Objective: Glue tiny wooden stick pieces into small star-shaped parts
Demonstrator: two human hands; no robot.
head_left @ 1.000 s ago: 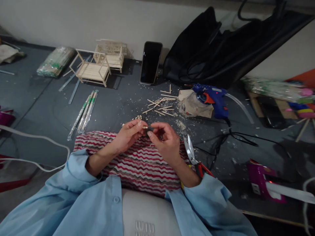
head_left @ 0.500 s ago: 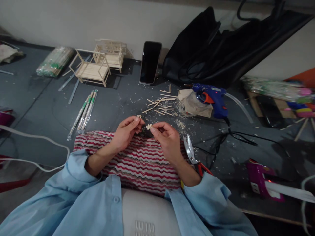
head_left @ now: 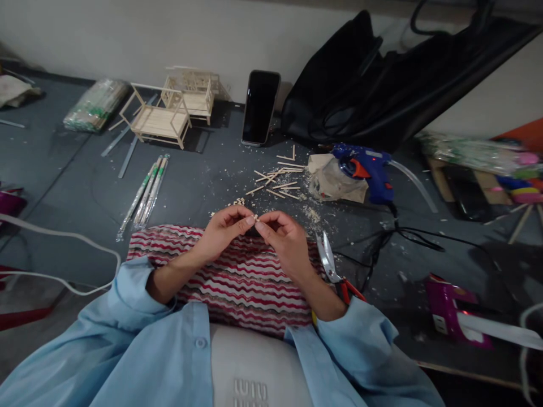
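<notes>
The fingers of my left hand (head_left: pixel 225 230) and right hand (head_left: pixel 285 242) meet in narrow pinches around a tiny wooden piece (head_left: pixel 255 218), held above the counter's (head_left: pixel 199 195) near side, presumably so both grips steady so small a part.

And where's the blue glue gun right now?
In the head view, the blue glue gun lies right of the upright phone, in front of the black bag, beyond the right hand.

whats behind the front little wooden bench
A second wooden bench shows behind it, then the wall. The front bench hides the rear one's lower left, so that can't be seen.
</notes>
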